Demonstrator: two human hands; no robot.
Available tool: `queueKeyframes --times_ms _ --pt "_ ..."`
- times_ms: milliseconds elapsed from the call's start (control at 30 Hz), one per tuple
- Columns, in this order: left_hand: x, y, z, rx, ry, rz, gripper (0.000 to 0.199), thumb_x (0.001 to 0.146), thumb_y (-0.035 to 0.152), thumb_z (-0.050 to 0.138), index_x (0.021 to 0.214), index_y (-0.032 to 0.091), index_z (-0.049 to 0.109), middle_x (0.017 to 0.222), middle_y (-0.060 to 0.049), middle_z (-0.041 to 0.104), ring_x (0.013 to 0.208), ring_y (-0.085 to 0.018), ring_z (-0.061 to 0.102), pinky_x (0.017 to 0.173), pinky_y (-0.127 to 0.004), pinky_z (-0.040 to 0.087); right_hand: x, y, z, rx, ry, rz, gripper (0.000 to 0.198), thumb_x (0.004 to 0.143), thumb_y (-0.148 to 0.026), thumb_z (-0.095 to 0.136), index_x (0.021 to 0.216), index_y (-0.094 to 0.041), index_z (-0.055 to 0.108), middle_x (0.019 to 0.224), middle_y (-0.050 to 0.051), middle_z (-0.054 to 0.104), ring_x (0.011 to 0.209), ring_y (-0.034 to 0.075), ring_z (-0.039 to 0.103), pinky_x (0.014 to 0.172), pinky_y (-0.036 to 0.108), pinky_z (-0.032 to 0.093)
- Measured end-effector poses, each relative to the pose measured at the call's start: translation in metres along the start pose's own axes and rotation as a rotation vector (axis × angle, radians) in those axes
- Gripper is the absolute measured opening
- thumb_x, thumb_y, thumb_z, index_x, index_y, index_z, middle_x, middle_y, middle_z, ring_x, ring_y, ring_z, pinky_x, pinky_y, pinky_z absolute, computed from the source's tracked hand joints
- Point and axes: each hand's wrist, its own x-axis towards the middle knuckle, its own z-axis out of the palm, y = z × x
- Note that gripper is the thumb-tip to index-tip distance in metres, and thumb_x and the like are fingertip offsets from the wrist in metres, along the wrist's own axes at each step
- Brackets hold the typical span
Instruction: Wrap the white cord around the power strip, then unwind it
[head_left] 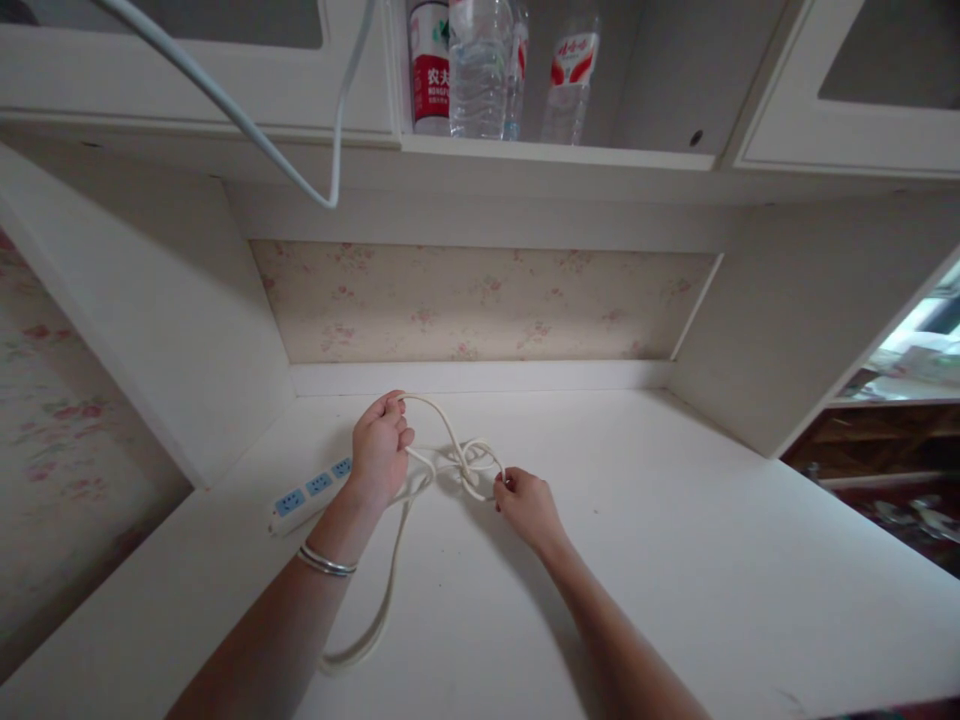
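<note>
A cream power cable (390, 590) lies on a white desk (675, 560) and is looped into a loose knot (465, 462) between my hands. My left hand (381, 447) is closed around one loop of the cable, lifted slightly above the desk. My right hand (527, 505) pinches the cable at the right side of the knot. The cable runs to a white power strip (307, 490) with blue sockets, lying just left of my left wrist, which wears a metal bangle (326, 562).
A shelf above holds several plastic bottles (480, 70) and a red-labelled can (429, 65). A white cable (247, 120) hangs from the top left. White side walls (150, 320) box in the desk; floral wallpaper (480, 300) covers the back.
</note>
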Motion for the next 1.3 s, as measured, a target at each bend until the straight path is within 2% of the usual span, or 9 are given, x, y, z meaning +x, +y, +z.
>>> queueKeyframes --times_ms 133,300,467,667,833,933,1033,1200,1300 --pt "-0.008 -0.005 0.01 -0.022 -0.07 -0.007 0.017 0.072 0.018 0.065 0.088 0.013 0.06 0.07 0.005 0.047 0.04 0.001 0.025 0.035 -0.012 0.018 -0.003 0.001 0.014 0.297 -0.188 -0.009 0.018 0.081 -0.03 0.047 0.073 -0.019 0.059 0.063 0.001 0.068 0.051 0.011 0.058 0.05 0.019 0.037" --pt "-0.026 -0.013 0.025 -0.069 -0.187 -0.097 0.02 0.074 0.022 0.068 0.091 0.014 0.061 0.072 0.005 0.048 0.041 0.001 0.023 0.035 -0.012 0.019 -0.006 0.002 0.022 0.485 -0.263 -0.044 0.028 0.082 -0.043 0.051 0.077 -0.017 0.059 0.066 0.002 0.067 0.055 0.012 0.058 0.054 0.021 0.04" --pt "-0.023 -0.004 0.025 -0.129 -0.177 -0.09 0.014 0.076 0.018 0.066 0.089 0.014 0.061 0.072 0.004 0.047 0.04 0.001 0.022 0.033 -0.011 0.019 -0.001 0.005 0.019 0.639 -0.342 -0.02 0.035 0.082 -0.049 0.051 0.077 -0.015 0.058 0.069 0.004 0.067 0.058 0.01 0.056 0.057 0.021 0.039" --pt "-0.016 0.034 0.013 -0.223 -0.253 -0.055 0.006 0.08 0.01 0.058 0.083 0.015 0.056 0.073 0.005 0.045 0.04 0.0 0.021 0.032 -0.01 0.019 0.01 0.017 0.024 0.651 -0.239 0.008 0.037 0.081 -0.05 0.052 0.074 -0.015 0.057 0.066 0.004 0.065 0.055 0.011 0.055 0.055 0.021 0.04" --pt "-0.018 0.059 -0.003 -0.142 -0.315 -0.117 0.005 0.079 0.011 0.058 0.081 0.015 0.057 0.066 0.006 0.041 0.04 -0.001 0.022 0.032 -0.01 0.02 0.013 0.017 0.016 0.688 -0.131 0.013 0.037 0.082 -0.051 0.049 0.073 -0.016 0.056 0.067 0.004 0.064 0.056 0.012 0.056 0.055 0.022 0.042" --pt "-0.018 0.058 -0.016 -0.001 -0.353 -0.161 0.009 0.077 0.015 0.063 0.085 0.013 0.06 0.062 0.006 0.04 0.041 -0.001 0.023 0.033 -0.01 0.019 0.013 0.013 0.011 0.713 -0.093 0.006 0.038 0.082 -0.053 0.047 0.074 -0.017 0.055 0.066 0.003 0.062 0.056 0.012 0.055 0.056 0.023 0.042" --pt "-0.016 0.049 -0.028 0.101 -0.353 -0.142 0.015 0.076 0.019 0.066 0.088 0.012 0.062 0.065 0.004 0.045 0.041 0.0 0.023 0.035 -0.011 0.018 0.013 0.013 0.011 0.702 -0.096 -0.003 0.038 0.082 -0.053 0.047 0.073 -0.017 0.054 0.065 0.002 0.061 0.056 0.013 0.054 0.055 0.023 0.042" --pt "-0.014 0.033 -0.04 0.19 -0.305 -0.116 0.021 0.073 0.024 0.068 0.09 0.013 0.063 0.07 0.003 0.047 0.042 0.001 0.024 0.037 -0.012 0.017 0.016 0.022 0.018 0.581 -0.063 0.001 0.038 0.083 -0.053 0.045 0.076 -0.017 0.056 0.066 0.002 0.061 0.057 0.013 0.054 0.054 0.023 0.041" --pt "-0.015 0.025 -0.044 0.282 -0.33 -0.119 0.024 0.074 0.027 0.067 0.095 0.015 0.062 0.072 0.003 0.047 0.043 0.0 0.027 0.038 -0.014 0.017 0.019 0.027 0.019 0.528 -0.027 -0.006 0.04 0.084 -0.054 0.044 0.076 -0.018 0.058 0.061 0.0 0.058 0.055 0.013 0.053 0.052 0.023 0.039"
